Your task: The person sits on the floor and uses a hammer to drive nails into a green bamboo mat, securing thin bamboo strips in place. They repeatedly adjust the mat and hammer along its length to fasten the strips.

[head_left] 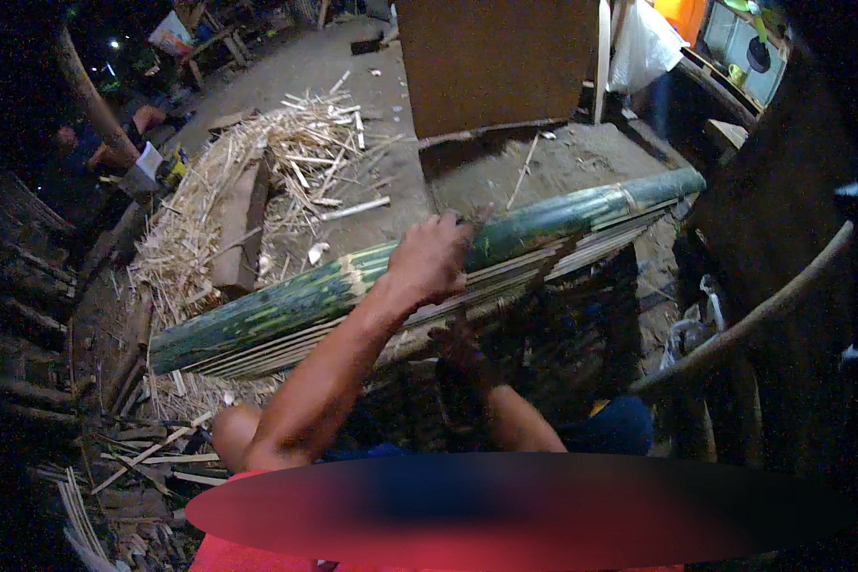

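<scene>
- The bamboo stalk (536,223) lies nearer us than the brown panel (496,67).
- Left grip (434,255) rests over it, right grip (462,348) nearby; we cannot tell whether either is clamped.
- Uneven pressure could roll it.

Dark green bamboo pole (536,230) with pale streaks; straw-coloured shavings (189,221)

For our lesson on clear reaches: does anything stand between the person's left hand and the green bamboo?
Nothing visible does: the left hand is over the bamboo. The wood block lies beyond, off to the left.
</scene>
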A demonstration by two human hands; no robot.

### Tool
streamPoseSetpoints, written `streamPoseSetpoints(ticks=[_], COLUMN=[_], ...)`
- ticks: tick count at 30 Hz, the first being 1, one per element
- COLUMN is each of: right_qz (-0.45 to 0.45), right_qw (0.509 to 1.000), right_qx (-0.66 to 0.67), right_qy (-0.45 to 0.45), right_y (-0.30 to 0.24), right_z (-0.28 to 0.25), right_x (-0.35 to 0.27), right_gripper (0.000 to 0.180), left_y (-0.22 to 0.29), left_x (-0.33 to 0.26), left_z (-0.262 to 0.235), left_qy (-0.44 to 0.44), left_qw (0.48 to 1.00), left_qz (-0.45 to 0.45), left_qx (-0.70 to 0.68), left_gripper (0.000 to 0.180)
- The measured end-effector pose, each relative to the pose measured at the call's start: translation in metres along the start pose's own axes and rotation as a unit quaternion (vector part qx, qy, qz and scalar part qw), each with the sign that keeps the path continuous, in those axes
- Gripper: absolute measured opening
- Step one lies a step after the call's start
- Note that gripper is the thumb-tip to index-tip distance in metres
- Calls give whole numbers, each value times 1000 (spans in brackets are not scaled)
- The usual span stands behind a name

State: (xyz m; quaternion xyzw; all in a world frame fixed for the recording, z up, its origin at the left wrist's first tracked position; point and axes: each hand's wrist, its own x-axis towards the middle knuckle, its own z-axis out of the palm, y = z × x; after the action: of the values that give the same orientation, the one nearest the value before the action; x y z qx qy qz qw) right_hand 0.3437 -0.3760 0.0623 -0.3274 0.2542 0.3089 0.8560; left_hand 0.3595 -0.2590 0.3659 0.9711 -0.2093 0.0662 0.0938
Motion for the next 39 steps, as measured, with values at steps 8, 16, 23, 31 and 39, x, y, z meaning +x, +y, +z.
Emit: streamPoseSetpoints(ticks=[8,16,23,31,39], right_qz=[26,-334,-459,-691,-742], right_qw=[978,932,854,562,309], right_qx=[203,-120,-200,-451,-595], right_qy=[-43,-78,-143,50,-23], right_y=[43,-5,-70,-175,-150], right_z=[103,154,220,322,346], right_x=[6,-13,-55,-173,-185], right_gripper=[60,56,75,69,67], left_y=[-13,-124,-238,-330,-286], left_x=[-43,-98,-137,-153,-208], left_z=[-111,-221,-234,-174,24], left_qy=[51,305,392,466,541], left_qw=[999,940,849,527,300], left_qz=[1,102,66,136,-302], left_qx=[18,-118,-348,-698,-725], left_gripper=[84,59,53,40,78])
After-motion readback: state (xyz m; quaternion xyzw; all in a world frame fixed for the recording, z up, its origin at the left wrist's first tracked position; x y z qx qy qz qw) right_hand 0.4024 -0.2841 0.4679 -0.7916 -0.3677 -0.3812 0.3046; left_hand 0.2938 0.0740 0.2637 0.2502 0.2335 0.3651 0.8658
